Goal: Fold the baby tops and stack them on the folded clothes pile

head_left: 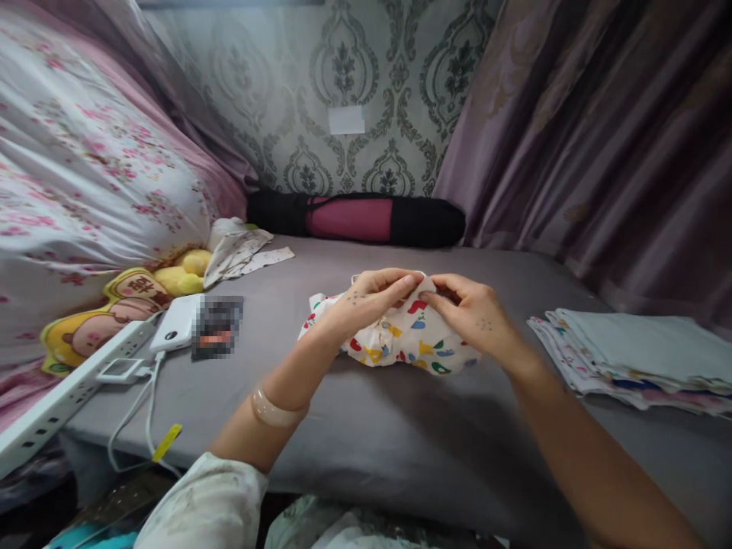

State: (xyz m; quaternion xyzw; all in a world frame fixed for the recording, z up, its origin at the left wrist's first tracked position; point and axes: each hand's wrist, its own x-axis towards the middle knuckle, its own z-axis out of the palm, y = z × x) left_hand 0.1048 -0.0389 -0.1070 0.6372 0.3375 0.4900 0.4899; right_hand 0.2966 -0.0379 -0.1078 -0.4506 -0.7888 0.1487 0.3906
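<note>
A white cloth garment (412, 339) printed with red, yellow, blue and green shapes lies bunched on the grey bed sheet (354, 427). Both hands pinch its upper edge, close together. My left hand (374, 297), below a pale bangle on the wrist, grips the edge between thumb and fingers. From the other side my right hand (472, 309) holds the same edge near its corner. What kind of garment it is, I cannot make out, since the folds and my hands cover part of it.
Folded cloths (640, 358) are stacked at the right. A white power strip (74, 389), a white charger (176, 324) with cables and yellow plush toys (85, 328) are at the left. A black and maroon rolled bag (354, 219) lies along the wall, between curtains.
</note>
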